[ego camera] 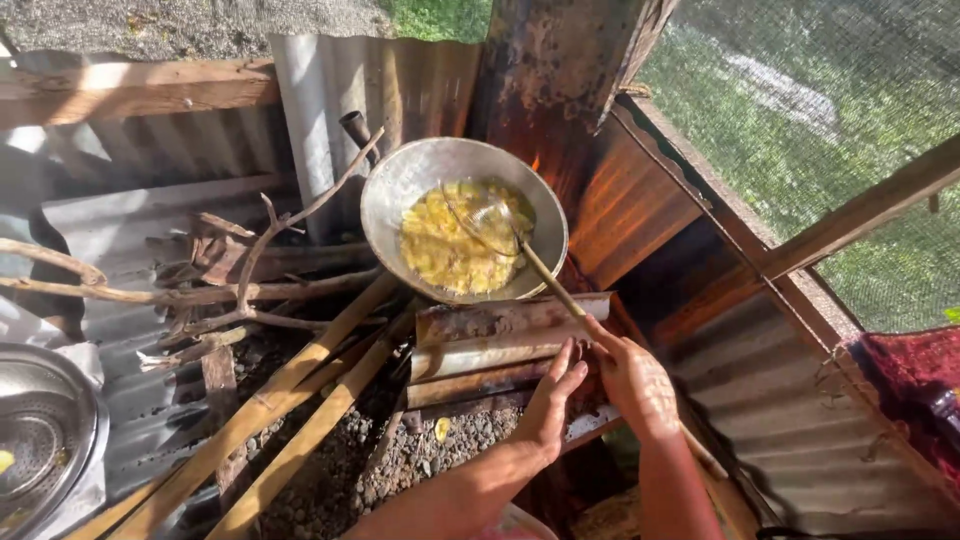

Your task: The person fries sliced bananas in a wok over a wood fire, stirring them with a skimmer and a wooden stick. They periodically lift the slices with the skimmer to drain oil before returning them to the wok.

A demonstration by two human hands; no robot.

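— What fills the view, biggest first?

— Corrugated metal sheets (180,150) wall the back and left, rusted orange on the right side (640,210); beyond them a mesh screen (800,120) shows grass outside; a thick rusty post (550,90) rises behind the cooking spot.

— And below that?

— Long wooden planks (290,400) slant from the lower left up towards the fire place; dry branches (200,290) lie heaped across them, one forked twig (320,195) reaching up beside the pan; gravel (400,465) covers the ground between the planks and the person.

— The pan?

— A round metal wok (400,185) sits in the middle of the view, propped on bent metal strips (500,335); it holds yellow slices frying in oil (450,250); a wire skimmer (485,215) rests with its basket in the food, its wooden handle (550,280) slanting down to the right towards the hands.

— The hands?

— The right hand (635,385) is curled around the lower end of the handle, gripping it; the left hand (553,400) lies just beside it, fingers stretched and relaxed, resting on the edge of the metal strips, holding nothing.

— Anything smaller?

— A metal colander (40,440) at the lower left edge; a dark red cloth (910,370) at the right edge; one yellow slice (442,429) lying alone on the gravel.
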